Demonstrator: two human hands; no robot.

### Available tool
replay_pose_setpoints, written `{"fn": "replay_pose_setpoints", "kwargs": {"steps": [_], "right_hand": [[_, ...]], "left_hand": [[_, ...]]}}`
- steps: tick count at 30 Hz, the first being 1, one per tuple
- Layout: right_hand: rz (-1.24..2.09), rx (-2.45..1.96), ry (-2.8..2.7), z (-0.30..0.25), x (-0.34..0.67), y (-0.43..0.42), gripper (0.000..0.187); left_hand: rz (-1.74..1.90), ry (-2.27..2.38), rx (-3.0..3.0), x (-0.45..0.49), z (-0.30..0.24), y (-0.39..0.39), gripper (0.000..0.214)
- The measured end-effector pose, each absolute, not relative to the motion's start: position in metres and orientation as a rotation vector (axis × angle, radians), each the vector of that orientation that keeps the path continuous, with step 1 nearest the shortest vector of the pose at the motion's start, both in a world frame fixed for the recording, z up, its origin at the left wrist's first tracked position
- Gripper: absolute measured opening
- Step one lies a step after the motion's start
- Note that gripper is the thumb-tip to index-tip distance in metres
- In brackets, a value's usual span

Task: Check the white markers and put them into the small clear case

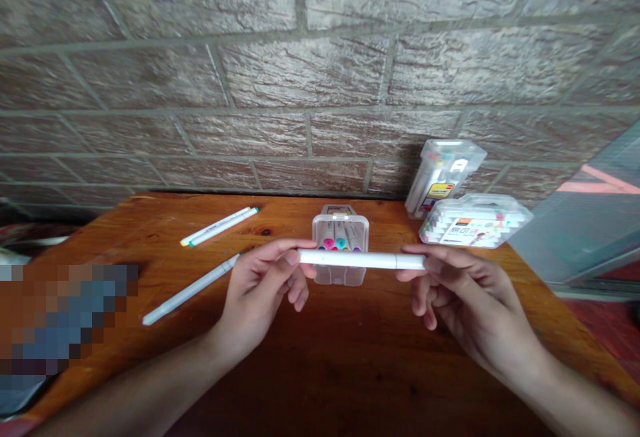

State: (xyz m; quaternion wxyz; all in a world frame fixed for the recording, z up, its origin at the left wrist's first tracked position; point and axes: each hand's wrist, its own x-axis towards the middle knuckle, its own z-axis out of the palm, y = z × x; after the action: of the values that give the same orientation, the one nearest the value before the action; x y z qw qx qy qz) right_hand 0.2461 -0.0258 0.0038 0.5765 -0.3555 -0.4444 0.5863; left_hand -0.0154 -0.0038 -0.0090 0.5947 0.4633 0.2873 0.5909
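A white marker pen [360, 260] is held level across the middle of the view, above the table. My left hand [267, 280] pinches its left end between thumb and fingers. Its right end is gripped the same way by my right hand [465, 293]. Behind the marker lies a clear plastic case [341, 277] with its lid open towards me, holding several markers with pink, teal and purple ends. Part of the case is hidden by the held marker. Another white marker [190, 290] lies left of my left hand, its far end close behind that hand.
Two white markers [219, 227] with yellow and green ends lie together at the back left. An upright clear marker box [443, 177] and a white-labelled case [475, 221] stand at the back right. The wooden table [320, 370] meets a brick wall [310, 77]. A pixelated object [65, 330] is at left.
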Motion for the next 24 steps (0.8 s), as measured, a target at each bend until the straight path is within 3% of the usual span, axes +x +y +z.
{"fn": "replay_pose_setpoints", "kwargs": {"steps": [24], "right_hand": [[1.449,-0.756,-0.965,0.0029,0.2473,-0.0245,0.020]], "left_hand": [[1.337,0.612,1.029,-0.0185,-0.0084,-0.0038,0.022]]}}
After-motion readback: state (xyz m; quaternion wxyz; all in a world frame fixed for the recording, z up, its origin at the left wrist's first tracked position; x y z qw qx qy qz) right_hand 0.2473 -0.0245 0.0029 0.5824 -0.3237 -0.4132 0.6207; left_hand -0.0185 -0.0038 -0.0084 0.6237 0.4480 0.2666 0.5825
